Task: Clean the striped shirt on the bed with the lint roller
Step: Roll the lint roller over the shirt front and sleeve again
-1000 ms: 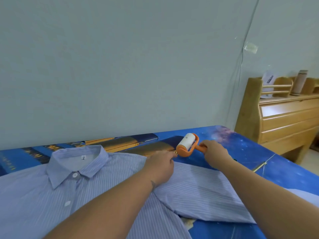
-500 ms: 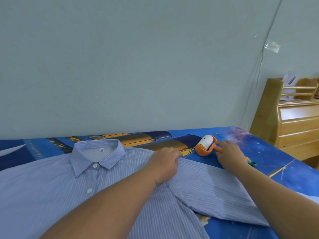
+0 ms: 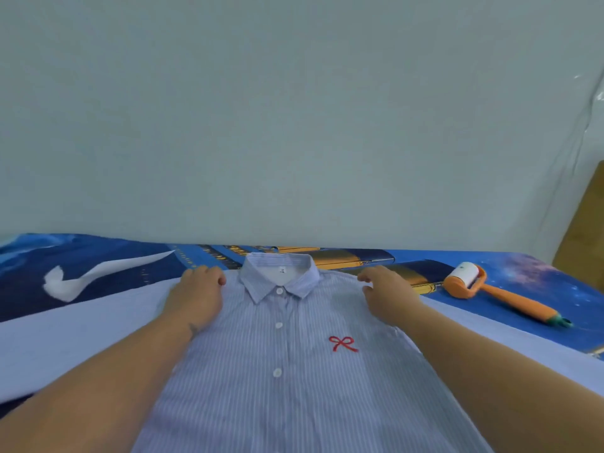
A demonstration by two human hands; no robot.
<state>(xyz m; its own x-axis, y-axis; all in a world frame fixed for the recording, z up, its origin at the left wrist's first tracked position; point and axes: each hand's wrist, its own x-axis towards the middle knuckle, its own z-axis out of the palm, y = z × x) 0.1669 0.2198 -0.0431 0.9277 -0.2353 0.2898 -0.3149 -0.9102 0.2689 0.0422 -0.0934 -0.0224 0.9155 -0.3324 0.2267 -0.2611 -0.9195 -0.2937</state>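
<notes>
Fingers (image 3: 209, 273) on shirt (image 3: 294, 371) shoulders (lint roller (image 3: 470, 282) lies apart, right).

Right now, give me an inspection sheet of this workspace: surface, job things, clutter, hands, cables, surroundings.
Surface: bed with blue printed cover.
Job's things: striped shirt flat, buttoned, red bow on chest; lint roller lying on the cover right of it, apart from the shirt.
Clutter: nothing seen.
Hands: left hand and right hand both rest on the shoulders beside the collar, no grip on the roller.
Cables: thin line down the wall at right.
Surroundings: plain wall; wooden furniture at right edge.
</notes>
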